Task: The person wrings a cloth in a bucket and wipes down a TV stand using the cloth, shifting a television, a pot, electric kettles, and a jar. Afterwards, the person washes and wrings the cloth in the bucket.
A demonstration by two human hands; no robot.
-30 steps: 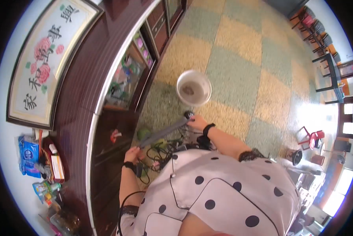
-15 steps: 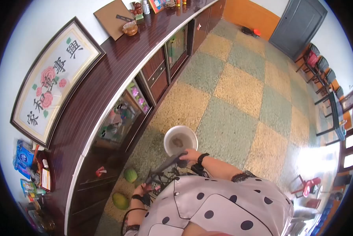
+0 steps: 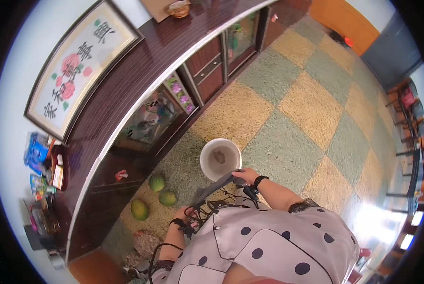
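Observation:
A grey cloth (image 3: 213, 188) is stretched in a narrow band between my two hands. My right hand (image 3: 244, 176) grips its far end beside the rim of a white bucket (image 3: 203, 163). The other end is held in my left hand (image 3: 190, 215), close to my body, with its fingers partly hidden by dark cords. Inside the bucket a brownish patch shows at the bottom. To the left on the floor lie a round green melon (image 3: 157, 182) and two yellowish-green fruits, one of them a larger oval fruit (image 3: 139, 209).
A long dark wooden cabinet (image 3: 207, 71) runs along the left, with a framed picture (image 3: 70, 71) above it. A rough brownish lump (image 3: 147, 242) lies on the floor near my left arm. Chairs (image 3: 405, 102) and a dark table (image 3: 413, 180) stand at the right.
My view has shifted, so the room appears turned and more floor shows at the lower left. A third fruit and the brownish lump now show. Both hands still hold the cloth.

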